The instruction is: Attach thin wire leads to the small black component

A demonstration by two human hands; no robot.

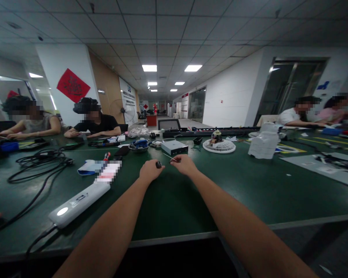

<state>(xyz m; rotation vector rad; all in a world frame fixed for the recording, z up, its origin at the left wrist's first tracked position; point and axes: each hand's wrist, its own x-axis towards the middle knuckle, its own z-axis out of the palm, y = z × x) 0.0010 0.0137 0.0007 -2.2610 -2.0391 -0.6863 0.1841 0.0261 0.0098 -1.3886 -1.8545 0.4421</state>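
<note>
Being pinched in the left hand (149,171), a small black knob (158,165) is held just beside a thin metal pin (168,157), gripped by the right hand (184,164), both apart, over the middle of the green workbench (174,204)

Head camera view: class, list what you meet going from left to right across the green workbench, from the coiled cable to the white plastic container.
Coiled black cable, white power strip, left hand, black knob, thin metal pin, right hand, round white fan guard, white plastic container.
</note>
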